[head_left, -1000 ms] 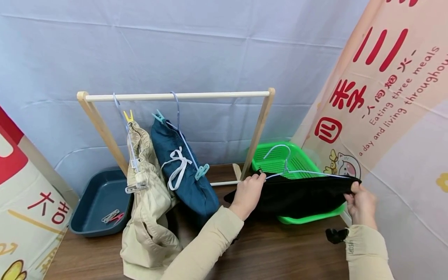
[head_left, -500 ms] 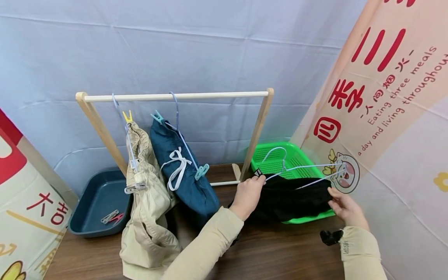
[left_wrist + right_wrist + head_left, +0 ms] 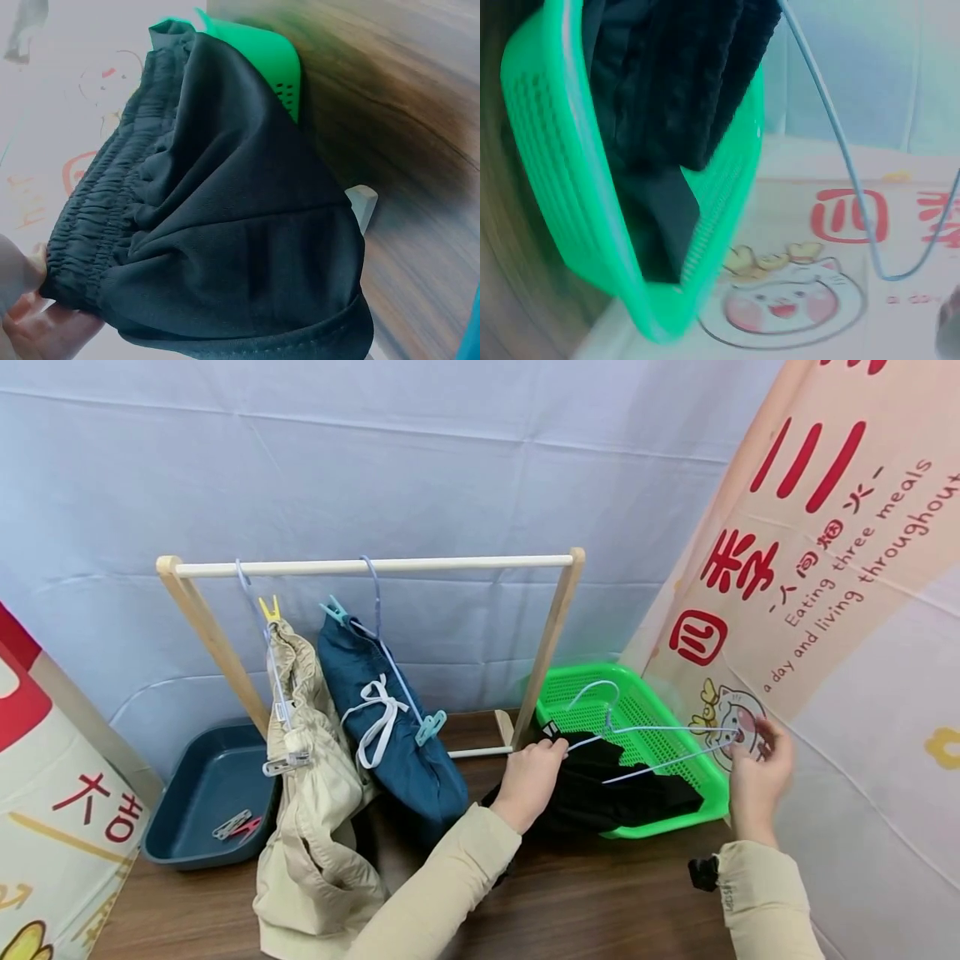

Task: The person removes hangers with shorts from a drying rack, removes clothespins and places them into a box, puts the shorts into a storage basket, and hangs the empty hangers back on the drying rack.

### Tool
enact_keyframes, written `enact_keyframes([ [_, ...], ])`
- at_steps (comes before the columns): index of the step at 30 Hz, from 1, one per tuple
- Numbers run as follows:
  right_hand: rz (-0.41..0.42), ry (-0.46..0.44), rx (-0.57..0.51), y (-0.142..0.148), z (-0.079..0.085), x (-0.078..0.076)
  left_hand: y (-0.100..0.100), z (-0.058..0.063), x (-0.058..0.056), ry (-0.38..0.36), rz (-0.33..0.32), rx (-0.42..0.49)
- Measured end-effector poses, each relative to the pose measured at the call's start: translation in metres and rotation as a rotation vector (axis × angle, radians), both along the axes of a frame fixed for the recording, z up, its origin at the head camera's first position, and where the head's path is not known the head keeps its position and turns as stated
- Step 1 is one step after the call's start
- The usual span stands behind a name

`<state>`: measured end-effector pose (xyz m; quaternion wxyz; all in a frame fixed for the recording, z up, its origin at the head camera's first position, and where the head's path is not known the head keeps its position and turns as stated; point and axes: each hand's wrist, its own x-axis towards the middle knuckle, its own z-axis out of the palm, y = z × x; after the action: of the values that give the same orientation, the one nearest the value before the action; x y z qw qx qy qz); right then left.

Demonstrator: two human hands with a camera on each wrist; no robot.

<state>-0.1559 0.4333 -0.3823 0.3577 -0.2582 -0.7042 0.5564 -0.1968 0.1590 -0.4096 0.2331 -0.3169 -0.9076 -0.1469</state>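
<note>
My left hand (image 3: pixel 534 783) grips the waistband edge of black pants (image 3: pixel 611 797) together with one side of a pale blue wire hanger (image 3: pixel 660 727). In the left wrist view, fingers of the left hand (image 3: pixel 49 324) hold the end of the gathered elastic waistband (image 3: pixel 97 202). The pants sag over a green basket (image 3: pixel 558 689), partly inside it. The hanger's right end stands bare of cloth. My right hand (image 3: pixel 763 781) is beside that end, thumb and fingers apart; in the right wrist view a small gap shows between a blurred finger (image 3: pixel 949 330) and the wire.
A wooden rack (image 3: pixel 450 563) bears beige pants (image 3: pixel 318 827) and blue pants (image 3: pixel 397 735), clipped to hangers with clothespins (image 3: pixel 431 727). At left, a dark blue basin (image 3: pixel 168 827) holds a few clothespins (image 3: pixel 238 825). Printed cloth hangs at both sides.
My right hand has let go of the pants' right corner, which has dropped into the basket and bared the hanger's end. The right hand has risen to that end. The left hand keeps its hold.
</note>
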Motion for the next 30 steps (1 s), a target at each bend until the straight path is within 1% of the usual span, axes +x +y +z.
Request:
enact_keyframes([
  [1,0.066,-0.045,0.136,-0.002,0.002,0.001,0.0,0.0,0.0,-0.001,-0.003,-0.002],
  [3,0.239,-0.122,0.411,-0.007,0.003,0.002,0.0,0.002,0.0,0.0,-0.007,-0.01],
  [4,0.334,-0.137,0.52,-0.009,0.003,0.002,0.0,0.002,0.0,0.001,-0.009,-0.016],
  [5,0.419,-0.126,0.606,-0.01,0.002,0.001,0.0,0.003,0.001,-0.003,-0.013,-0.02],
  [6,0.494,-0.109,0.67,-0.011,0.001,0.0,0.0,0.003,0.001,-0.002,-0.015,-0.027],
  [7,0.548,-0.087,0.703,-0.012,0.0,-0.001,0.0,0.003,0.002,0.001,-0.018,-0.031],
  [9,0.58,-0.05,0.73,-0.014,-0.003,-0.003,0.0,0.003,0.003,0.009,-0.025,-0.034],
  [12,0.619,0.006,0.666,-0.015,-0.005,-0.003,0.001,0.002,0.004,0.032,-0.035,-0.03],
  [14,0.644,0.012,0.586,-0.013,-0.006,-0.002,0.002,0.001,0.004,0.056,-0.034,-0.023],
  [16,0.665,0.0,0.504,-0.009,-0.008,-0.001,0.002,0.001,0.004,0.088,-0.027,-0.019],
  [19,0.68,-0.021,0.338,0.001,-0.013,-0.001,0.003,0.001,0.002,0.138,-0.009,-0.012],
  [21,0.681,-0.013,0.221,0.008,-0.017,0.001,0.003,0.001,0.001,0.159,-0.001,-0.009],
  [25,0.674,0.071,0.006,0.019,-0.025,0.004,0.003,0.004,0.0,0.167,0.01,-0.006],
  [30,0.673,0.198,-0.194,0.031,-0.032,0.01,0.002,0.01,0.002,0.146,0.012,0.019],
])
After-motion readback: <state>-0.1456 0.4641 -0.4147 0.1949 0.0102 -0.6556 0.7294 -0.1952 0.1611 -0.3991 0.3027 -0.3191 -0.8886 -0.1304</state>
